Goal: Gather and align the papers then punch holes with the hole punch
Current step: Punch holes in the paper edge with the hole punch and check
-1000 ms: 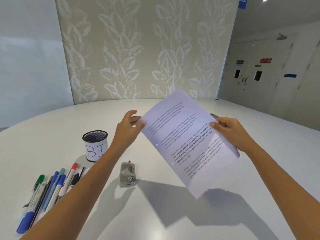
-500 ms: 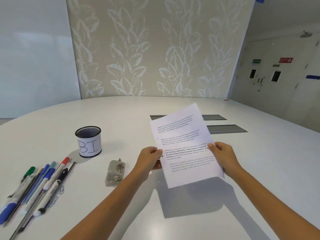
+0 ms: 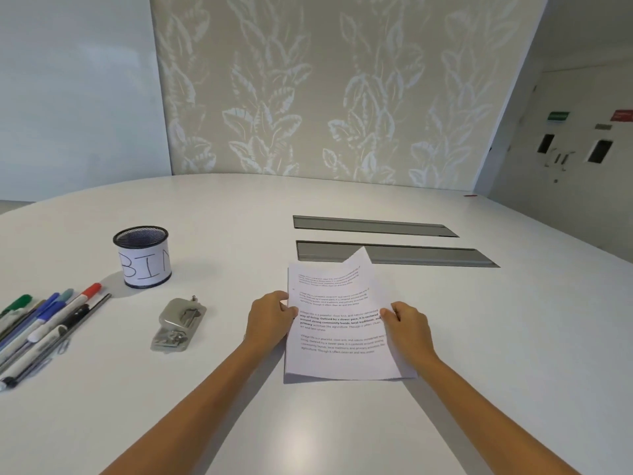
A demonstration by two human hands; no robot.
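Observation:
A thin stack of printed white papers (image 3: pixel 337 323) stands almost upright on the white table (image 3: pixel 308 440), its bottom edge resting on the surface and its top right corner curling forward. My left hand (image 3: pixel 270 320) grips the stack's left edge. On the opposite edge, my right hand (image 3: pixel 407 325) pinches the sheets between thumb and fingers. The small metal hole punch (image 3: pixel 178 325) lies on the table to the left of my left hand, apart from the papers.
A black mesh cup (image 3: pixel 142 257) with a paper label reading "BIN" stands at the back left. Several pens and markers (image 3: pixel 41 327) lie in a row at the left edge. Two grey cable slots (image 3: pixel 394 253) are set in the table beyond the papers.
The papers came down from mid-air, turned from tilted to upright, and their lower edge now rests on the table. Both hands lowered with them, still gripping the side edges.

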